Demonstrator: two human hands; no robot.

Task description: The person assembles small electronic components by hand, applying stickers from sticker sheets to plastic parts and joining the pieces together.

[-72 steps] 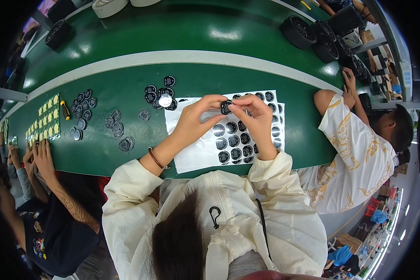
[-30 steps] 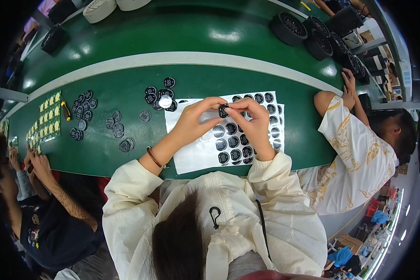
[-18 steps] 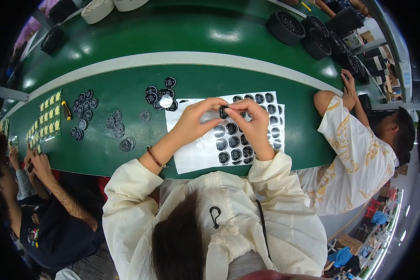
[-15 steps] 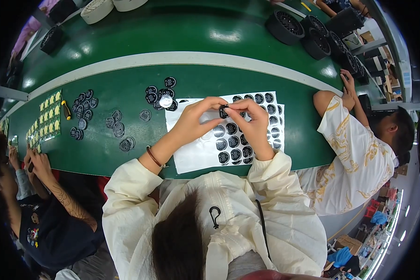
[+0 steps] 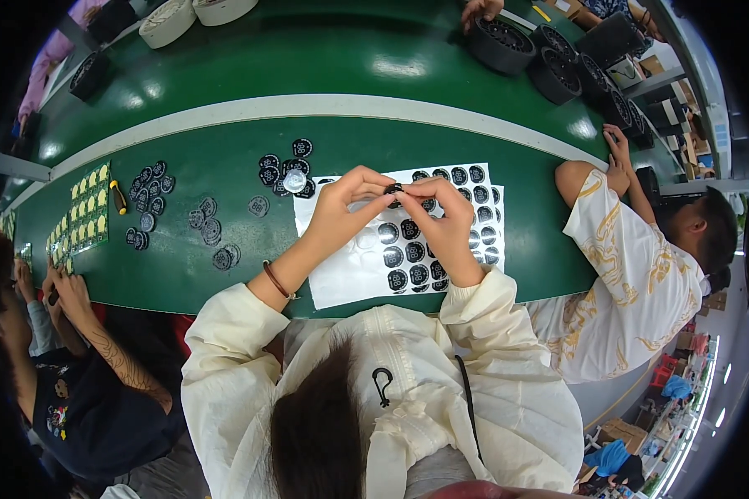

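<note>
Between my two sets of fingertips is a small round black label (image 5: 394, 190), tilted and partly hidden by the fingers. My left hand (image 5: 347, 206) pinches it from the left, while my right hand (image 5: 448, 214) grips its right side. Below both hands lies a white sheet (image 5: 334, 279) with rows of round black stickers (image 5: 398, 279) on its right part; its left part is bare. Just left of the sheet's top corner is a loose group of black discs (image 5: 269, 175), with a shiny silver disc (image 5: 295, 181) on top.
Further left are greyish discs (image 5: 211, 228), more black discs (image 5: 155, 187), a yellow-black screwdriver (image 5: 118, 198) and a green circuit board panel (image 5: 90, 200). Co-workers' hands rest at left (image 5: 73, 293) and right (image 5: 619, 166). Beyond the white rail (image 5: 324, 103) stand black wheels (image 5: 499, 48).
The label has tipped between my fingers, so less of its face shows, and my fingertips have shifted around it. Another person's hand has appeared at the far black wheels.
</note>
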